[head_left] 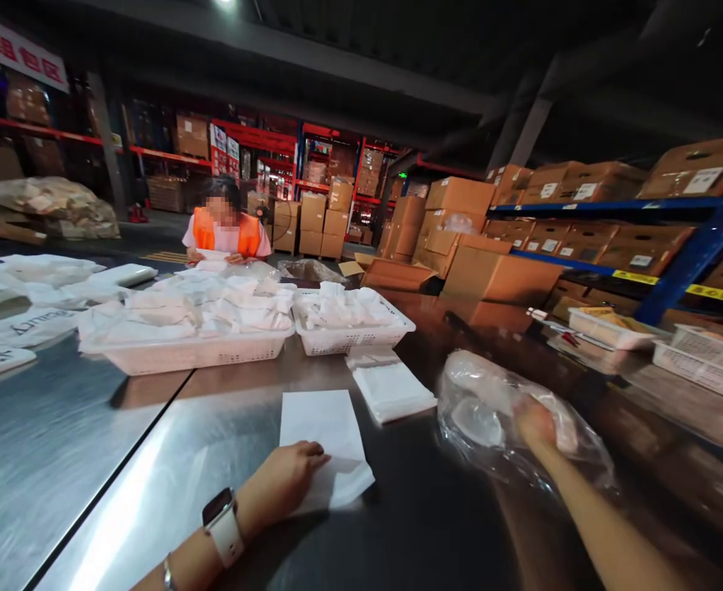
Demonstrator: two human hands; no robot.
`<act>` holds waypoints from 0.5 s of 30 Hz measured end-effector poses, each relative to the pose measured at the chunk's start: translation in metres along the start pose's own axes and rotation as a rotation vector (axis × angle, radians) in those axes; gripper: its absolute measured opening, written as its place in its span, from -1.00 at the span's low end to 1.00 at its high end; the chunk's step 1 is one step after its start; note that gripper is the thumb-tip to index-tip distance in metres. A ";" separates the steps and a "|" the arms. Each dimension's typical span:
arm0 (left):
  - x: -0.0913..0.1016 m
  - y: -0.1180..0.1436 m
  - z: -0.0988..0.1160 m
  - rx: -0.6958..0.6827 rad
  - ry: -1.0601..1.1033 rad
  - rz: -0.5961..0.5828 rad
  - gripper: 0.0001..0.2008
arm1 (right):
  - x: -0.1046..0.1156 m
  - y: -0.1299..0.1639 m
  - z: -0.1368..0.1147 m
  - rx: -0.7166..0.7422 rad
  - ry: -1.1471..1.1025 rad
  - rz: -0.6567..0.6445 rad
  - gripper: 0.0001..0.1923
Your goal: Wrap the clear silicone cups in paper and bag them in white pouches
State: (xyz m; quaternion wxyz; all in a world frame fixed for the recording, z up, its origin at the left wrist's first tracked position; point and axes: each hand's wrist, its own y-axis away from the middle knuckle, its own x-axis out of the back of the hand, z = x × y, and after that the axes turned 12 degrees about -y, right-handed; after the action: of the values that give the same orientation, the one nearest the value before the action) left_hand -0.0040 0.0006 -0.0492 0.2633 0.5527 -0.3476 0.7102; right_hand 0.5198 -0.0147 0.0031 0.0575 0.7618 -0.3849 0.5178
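My left hand [284, 483], with a watch on its wrist, rests palm down on the lower edge of a flat white bag [327, 435] lying on the shiny metal table [90, 460]. My right hand [537, 423] is blurred and grips a clear plastic bag [490, 410] holding pale items, held just above the table to the right. A small stack of white bags [391, 390] lies between the two hands, a little further back.
Two white baskets [352, 338] [189, 353] heaped with white packets stand behind. A person in an orange vest [226, 234] works at the far end. More white trays [699, 357] stand on the right; cardboard boxes [496, 275] and blue shelving [693, 254] stand beyond.
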 end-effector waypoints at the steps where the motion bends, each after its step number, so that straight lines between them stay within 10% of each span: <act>1: 0.001 0.000 0.001 -0.005 -0.008 -0.012 -0.50 | 0.005 0.002 0.003 0.017 -0.033 -0.013 -0.61; 15: 0.000 -0.001 0.001 0.026 0.038 -0.033 -0.50 | 0.028 0.037 0.008 0.096 -0.357 -0.011 -0.74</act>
State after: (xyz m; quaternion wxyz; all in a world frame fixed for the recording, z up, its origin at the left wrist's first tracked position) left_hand -0.0025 0.0006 -0.0487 0.2742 0.5479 -0.3241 0.7208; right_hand 0.5063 -0.0592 0.0118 -0.0456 0.8457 -0.3596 0.3918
